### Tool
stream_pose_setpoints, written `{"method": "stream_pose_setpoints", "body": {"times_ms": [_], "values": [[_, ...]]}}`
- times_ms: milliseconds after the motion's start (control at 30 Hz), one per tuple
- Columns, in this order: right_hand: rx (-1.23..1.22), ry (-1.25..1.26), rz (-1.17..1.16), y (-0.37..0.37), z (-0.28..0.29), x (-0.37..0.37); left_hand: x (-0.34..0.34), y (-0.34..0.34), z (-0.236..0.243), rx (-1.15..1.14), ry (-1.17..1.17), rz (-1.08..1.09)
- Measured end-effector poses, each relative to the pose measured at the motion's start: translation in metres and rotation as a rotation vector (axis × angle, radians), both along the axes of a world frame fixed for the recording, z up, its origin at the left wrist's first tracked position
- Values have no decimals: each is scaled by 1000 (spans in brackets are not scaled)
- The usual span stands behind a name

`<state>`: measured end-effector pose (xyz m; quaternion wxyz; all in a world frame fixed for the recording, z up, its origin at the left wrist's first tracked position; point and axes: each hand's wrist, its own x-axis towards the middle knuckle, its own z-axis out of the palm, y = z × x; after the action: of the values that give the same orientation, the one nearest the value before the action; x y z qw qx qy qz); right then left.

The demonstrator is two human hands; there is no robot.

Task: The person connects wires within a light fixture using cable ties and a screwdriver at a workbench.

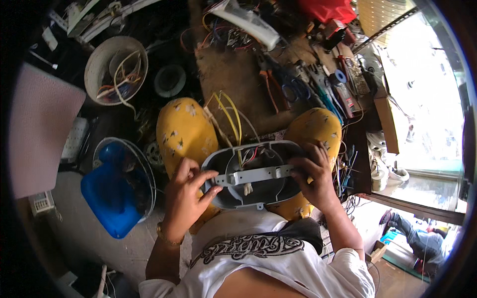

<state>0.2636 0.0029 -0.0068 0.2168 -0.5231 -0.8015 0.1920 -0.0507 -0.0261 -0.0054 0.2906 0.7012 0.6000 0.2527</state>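
An oval grey plastic housing (pixel 221 196) sits across my lap, between yellow patterned knees. A grey bracket strip (pixel 256 176) with small holes spans its opening. Yellow and white wires (pixel 239 126) rise from inside past its far rim; shorter red and white wires show within. My left hand (pixel 194 191) grips the bracket's left end at the housing rim, thumb and index finger bent round it. My right hand (pixel 315 179) holds the right end, fingers curled over the rim and thumb by the bracket. A cream piece (pixel 248 188) hangs below the bracket's middle.
A wooden board (pixel 218 74) ahead carries pliers (pixel 270 87), scissors and several tools. On the left are a white bucket (pixel 92 67) with cables, a blue plastic container (pixel 109 203) and a pink panel (pixel 42 124). A glass cabinet (pixel 432 181) and another person's legs (pixel 417 236) are at right.
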Motion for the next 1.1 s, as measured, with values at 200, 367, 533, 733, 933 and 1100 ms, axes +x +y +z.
{"method": "stream_pose_setpoints", "body": {"times_ms": [200, 367, 533, 733, 933, 1100], "values": [[20, -29, 40, 4, 8, -1, -5, 5, 6, 16, 33, -56], [6, 128, 62, 24, 28, 21, -21, 33, 28, 34, -55, -16], [95, 190, -222, 117, 23, 72, -13, 144, 39, 327, -22, -139], [103, -12, -89, 252, -22, 53, 39, 300, 2, 470, 366, -354], [-174, -331, -107, 288, -52, -25, 62, 408, -37, 624, 627, -389], [-91, -582, -58, 276, -57, -65, 57, 441, -35, 556, 560, -492]]}}
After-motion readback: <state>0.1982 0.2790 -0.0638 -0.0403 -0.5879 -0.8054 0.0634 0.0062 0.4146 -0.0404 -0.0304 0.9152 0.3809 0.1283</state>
